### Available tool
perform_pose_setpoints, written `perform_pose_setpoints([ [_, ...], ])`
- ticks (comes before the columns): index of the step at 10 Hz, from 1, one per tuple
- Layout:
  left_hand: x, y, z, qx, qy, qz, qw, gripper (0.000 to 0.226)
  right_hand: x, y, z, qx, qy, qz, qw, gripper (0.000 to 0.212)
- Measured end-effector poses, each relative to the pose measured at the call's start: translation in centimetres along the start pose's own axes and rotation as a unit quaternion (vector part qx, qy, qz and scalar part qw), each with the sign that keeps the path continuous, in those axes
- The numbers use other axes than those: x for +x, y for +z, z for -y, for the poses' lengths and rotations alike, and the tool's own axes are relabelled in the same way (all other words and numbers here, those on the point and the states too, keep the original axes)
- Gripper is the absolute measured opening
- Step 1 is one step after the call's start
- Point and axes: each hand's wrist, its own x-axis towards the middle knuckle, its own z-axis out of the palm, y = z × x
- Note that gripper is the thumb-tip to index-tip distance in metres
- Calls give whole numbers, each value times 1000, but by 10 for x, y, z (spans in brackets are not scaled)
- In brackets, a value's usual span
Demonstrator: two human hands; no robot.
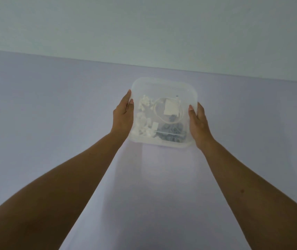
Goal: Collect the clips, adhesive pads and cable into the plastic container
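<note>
Plastic container: translucent, between both hands, toward the far edge of the lilac surface; resting or lifted, cannot tell.
Left hand: fingers straight, pressed flat on the left wall.
Right hand: likewise on the right wall.
Inside, blurred: coiled white cable, white clips, grey clips, square pad.
Behind: pale wall.

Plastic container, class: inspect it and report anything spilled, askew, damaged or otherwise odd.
Nothing stands out. The translucent square plastic container sits level on the lilac tabletop, with the coiled white cable, white clips and grey pieces inside; nothing lies outside it.
</note>
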Motion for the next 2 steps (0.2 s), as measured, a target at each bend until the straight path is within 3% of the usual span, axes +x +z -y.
perform_pose_setpoints([
  [2,-1,2,-5,87,19,1,996,46,-1,0,4,-72,-9,-5,997,57],
])
